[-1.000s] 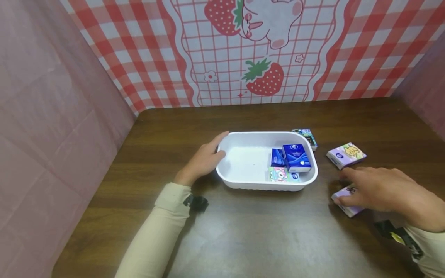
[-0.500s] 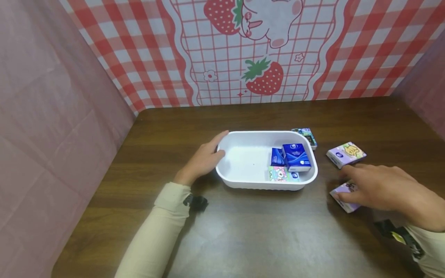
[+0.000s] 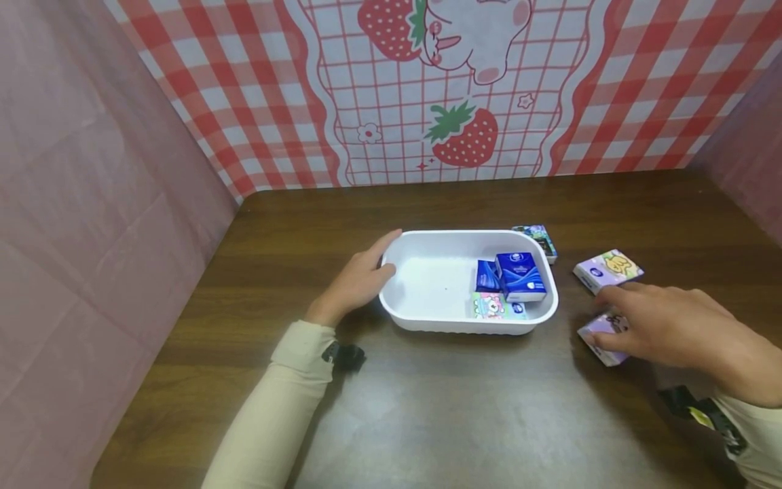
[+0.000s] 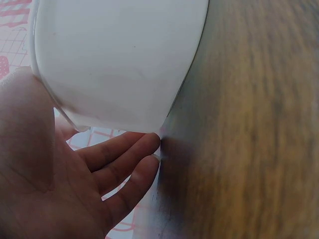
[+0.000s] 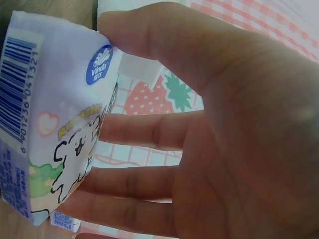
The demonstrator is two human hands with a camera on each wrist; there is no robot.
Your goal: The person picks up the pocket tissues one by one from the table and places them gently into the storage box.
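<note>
At the left end of a white plastic tub (image 3: 427, 327), my left hand (image 3: 357, 282) holds the rim, with the thumb over the edge. In the left wrist view its other fingers (image 4: 124, 159) lie outside the tub's end wall. My right hand (image 3: 678, 333) pinches a lilac tissue pack (image 5: 70, 104) by its edges, between thumb and fingers. The pack has a white cartoon dog and a barcode, and it is tilted in the right wrist view. In the head view the hand covers part of it.
Inside the tub's right end lie two blue packs, one (image 3: 521, 277) partly over the other (image 3: 487, 277), and a pink-green pack (image 3: 489, 305). A lilac pack with a yellow figure (image 3: 611, 269) and a dark patterned pack (image 3: 540, 241) lie on the wooden table (image 3: 427, 421).
The right hand and its tissue pack have shifted slightly away from me and towards the tub. The left hand and the tub stay in place.
</note>
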